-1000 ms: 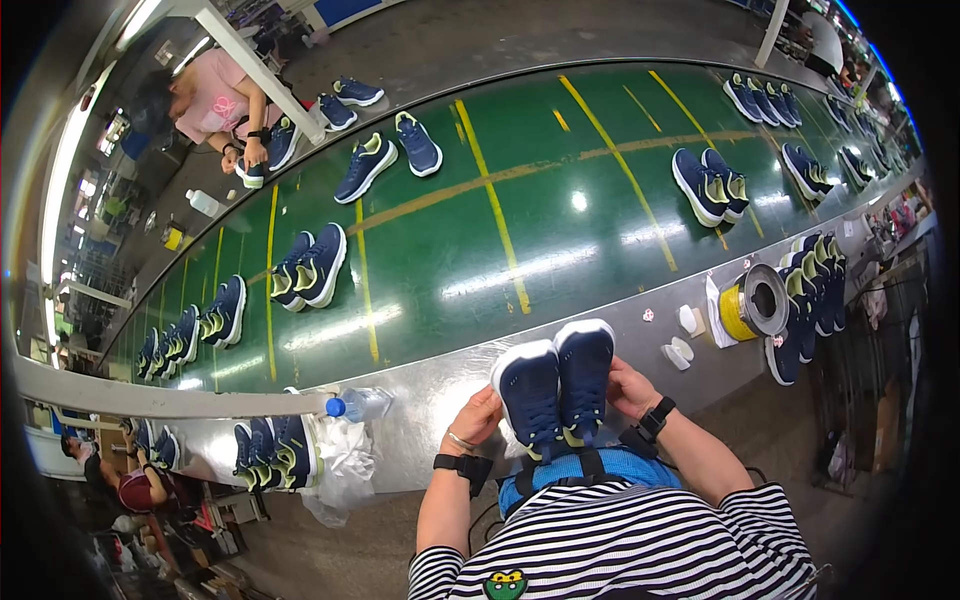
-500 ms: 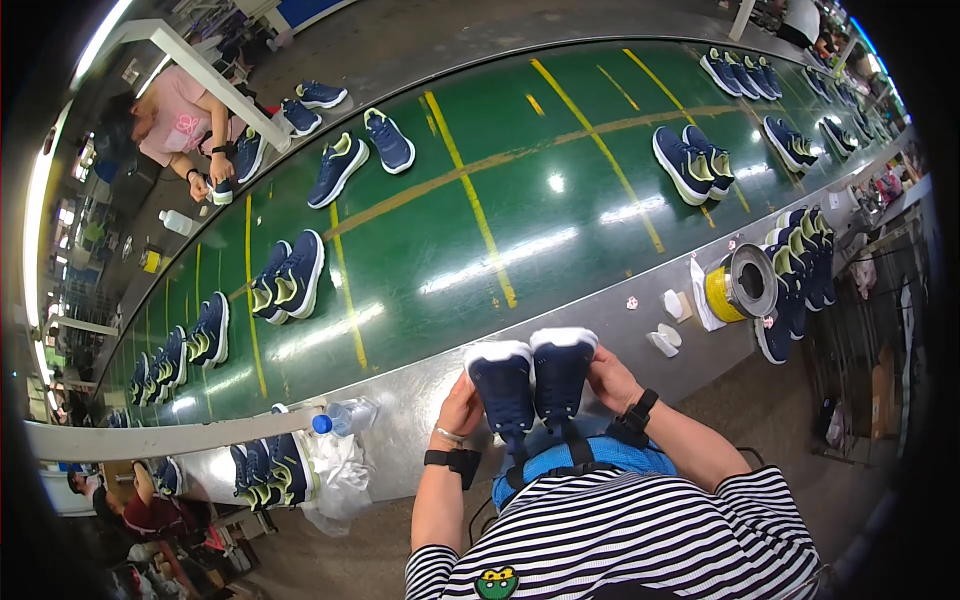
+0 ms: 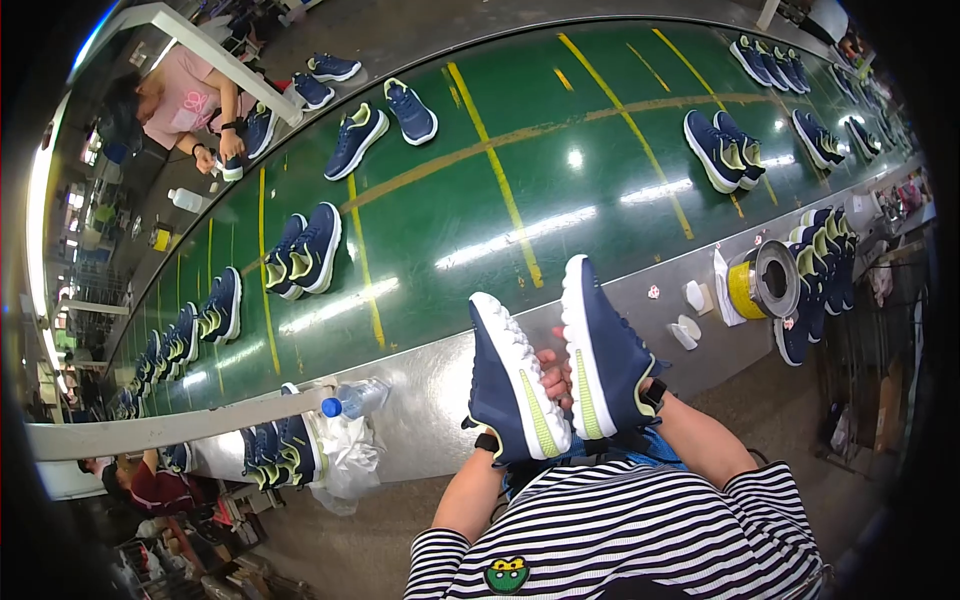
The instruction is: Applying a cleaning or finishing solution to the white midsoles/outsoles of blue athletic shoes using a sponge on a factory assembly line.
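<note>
I hold a pair of navy running shoes upright in front of my body, toes pointing away and white soles with yellow-green inserts facing inward. My left hand [image 3: 549, 380] grips the left shoe [image 3: 496, 395], which covers most of that hand. The right shoe [image 3: 614, 345] leans slightly and is gripped by my right hand [image 3: 566, 373], largely hidden behind it. Fingers show in the narrow gap between the soles. Dark bands circle both wrists.
A green conveyor belt [image 3: 450, 220] carries several navy shoes beyond a metal ledge [image 3: 420, 420]. Left on the ledge are a blue-capped bottle [image 3: 358, 399], plastic bags [image 3: 348, 450] and shoes; right, a yellow-wrapped can [image 3: 763, 283] and more shoes. A co-worker in pink [image 3: 190, 100] handles a shoe.
The shoes have turned from showing their tongues, toes up, to soles facing each other. My hands moved from the outer sides to behind the shoes. The view shifted slightly.
</note>
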Demonstrator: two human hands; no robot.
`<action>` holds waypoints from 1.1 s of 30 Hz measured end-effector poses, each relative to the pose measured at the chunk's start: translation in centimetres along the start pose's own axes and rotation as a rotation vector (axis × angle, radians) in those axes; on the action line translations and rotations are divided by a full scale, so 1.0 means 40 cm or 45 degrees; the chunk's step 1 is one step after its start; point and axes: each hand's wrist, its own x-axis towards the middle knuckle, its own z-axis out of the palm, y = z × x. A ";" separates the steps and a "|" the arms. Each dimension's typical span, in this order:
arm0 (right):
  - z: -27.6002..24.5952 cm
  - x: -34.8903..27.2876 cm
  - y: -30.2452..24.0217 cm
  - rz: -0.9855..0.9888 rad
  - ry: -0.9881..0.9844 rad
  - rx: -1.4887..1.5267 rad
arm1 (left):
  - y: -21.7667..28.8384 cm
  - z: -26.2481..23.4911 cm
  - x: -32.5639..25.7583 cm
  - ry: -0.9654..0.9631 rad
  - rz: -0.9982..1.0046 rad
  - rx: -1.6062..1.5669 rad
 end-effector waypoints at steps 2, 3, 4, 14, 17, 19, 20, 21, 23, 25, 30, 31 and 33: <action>-0.008 -0.006 0.008 -0.058 -0.327 0.217 | 0.010 0.042 -0.006 -0.184 0.001 -0.010; 0.007 -0.005 0.010 -0.044 -0.416 0.332 | 0.008 0.057 -0.016 -0.198 0.013 -0.087; 0.020 -0.005 0.010 -0.033 -0.507 0.447 | 0.008 0.066 -0.021 -0.213 0.024 -0.163; 0.120 -0.067 -0.029 -0.010 -0.314 0.573 | 0.006 0.105 -0.010 -0.330 0.029 -0.144; 0.133 -0.068 -0.028 -0.063 -0.292 0.571 | 0.016 0.079 -0.007 -0.348 0.019 -0.230; 0.133 -0.065 -0.027 -0.066 -0.293 0.579 | 0.019 0.083 -0.012 -0.327 0.022 -0.242; 0.132 -0.068 -0.025 -0.069 -0.311 0.588 | 0.019 0.069 -0.013 -0.344 0.022 -0.252; 0.138 -0.065 -0.023 -0.083 -0.291 0.587 | 0.024 0.081 -0.015 -0.331 0.002 -0.243; 0.128 -0.077 -0.029 -0.112 -0.269 0.581 | 0.013 0.101 -0.014 -0.385 0.004 -0.155; 0.139 -0.080 -0.024 -0.115 -0.268 0.570 | 0.010 0.100 -0.013 -0.374 0.015 -0.137; 0.139 -0.091 -0.027 -0.108 -0.275 0.574 | 0.008 0.105 -0.005 -0.297 0.001 -0.049; 0.144 -0.089 -0.024 -0.109 -0.276 0.580 | 0.010 0.107 -0.001 -0.326 -0.012 -0.056; 0.130 -0.076 -0.024 -0.113 -0.273 0.570 | 0.018 0.096 0.008 -0.322 -0.018 -0.051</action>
